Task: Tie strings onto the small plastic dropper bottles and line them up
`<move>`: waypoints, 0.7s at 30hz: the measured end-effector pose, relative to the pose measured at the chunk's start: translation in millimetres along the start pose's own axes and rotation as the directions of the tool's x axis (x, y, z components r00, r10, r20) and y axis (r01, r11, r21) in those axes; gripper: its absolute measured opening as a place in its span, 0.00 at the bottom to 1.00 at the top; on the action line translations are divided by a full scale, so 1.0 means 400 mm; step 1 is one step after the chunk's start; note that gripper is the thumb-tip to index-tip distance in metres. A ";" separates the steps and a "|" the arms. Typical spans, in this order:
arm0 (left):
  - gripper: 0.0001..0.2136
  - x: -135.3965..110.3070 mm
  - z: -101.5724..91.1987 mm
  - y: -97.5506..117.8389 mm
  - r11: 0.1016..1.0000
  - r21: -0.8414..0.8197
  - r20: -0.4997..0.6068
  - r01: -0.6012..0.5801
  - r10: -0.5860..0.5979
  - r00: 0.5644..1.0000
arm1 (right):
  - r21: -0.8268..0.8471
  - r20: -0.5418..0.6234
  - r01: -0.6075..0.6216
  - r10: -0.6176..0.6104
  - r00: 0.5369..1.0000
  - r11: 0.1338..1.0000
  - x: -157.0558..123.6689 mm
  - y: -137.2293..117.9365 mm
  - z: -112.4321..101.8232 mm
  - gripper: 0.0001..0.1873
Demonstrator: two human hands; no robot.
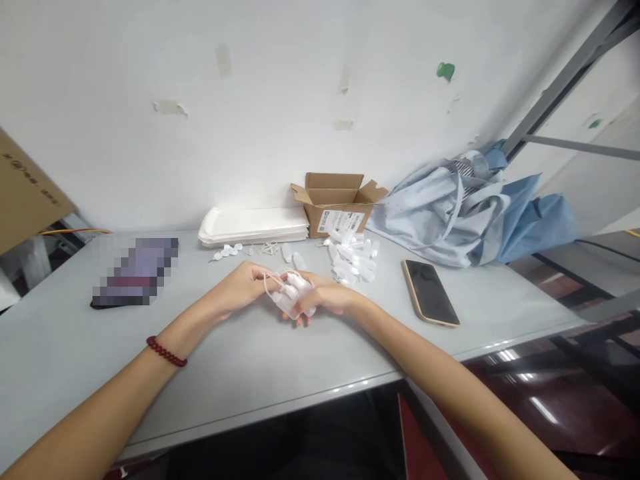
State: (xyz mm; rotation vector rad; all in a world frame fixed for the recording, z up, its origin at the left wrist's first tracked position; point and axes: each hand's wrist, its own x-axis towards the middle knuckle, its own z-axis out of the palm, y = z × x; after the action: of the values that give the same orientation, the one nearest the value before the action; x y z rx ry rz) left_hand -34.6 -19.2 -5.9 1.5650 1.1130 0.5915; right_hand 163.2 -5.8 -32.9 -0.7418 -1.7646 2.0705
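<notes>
Several small translucent plastic squeeze bottles (287, 304) with white tops are bunched between my hands, above the table. My right hand (327, 295) is closed around them from the right, its fingertips showing below. From the left, my left hand (246, 288) pinches at their upper ends, where thin pale tube-like loops (271, 283) stick out. What exactly its fingertips grip is partly hidden. Just beyond my right hand lies a pile of similar bottles (353, 257). Two loose bottles (292, 255) rest behind the hands, near small white caps (229, 251) and thin white pieces (267, 249).
An open cardboard box (334, 217) stands against the wall beside a stack of white sheets or bags (255, 225). A phone (431, 293) lies at right, below crumpled blue cloth (450, 207). At left is a dark, pixelated flat object (137, 273). The grey table's (280, 380) front edge is close.
</notes>
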 end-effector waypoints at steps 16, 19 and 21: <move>0.10 0.014 0.004 -0.024 0.995 0.096 -0.140 0.015 -0.001 0.990 | -0.054 -0.244 -0.018 0.004 0.970 0.998 0.002 0.007 0.021 0.27; 0.11 0.014 0.010 -0.024 0.996 0.083 -0.152 -0.009 0.021 0.988 | -0.061 -0.262 -0.017 0.001 0.965 0.998 0.004 0.010 0.021 0.27; 0.12 0.015 0.015 -0.026 0.996 0.087 -0.161 -0.020 0.034 0.986 | -0.069 -0.269 -0.018 -0.002 0.963 0.997 0.004 0.011 0.022 0.27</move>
State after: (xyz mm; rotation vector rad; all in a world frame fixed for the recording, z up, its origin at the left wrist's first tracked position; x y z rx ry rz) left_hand -30.6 -16.7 -18.7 1.6302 1.2547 0.7077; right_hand 157.3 -12.9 -36.5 -1.0002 -1.6900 1.8188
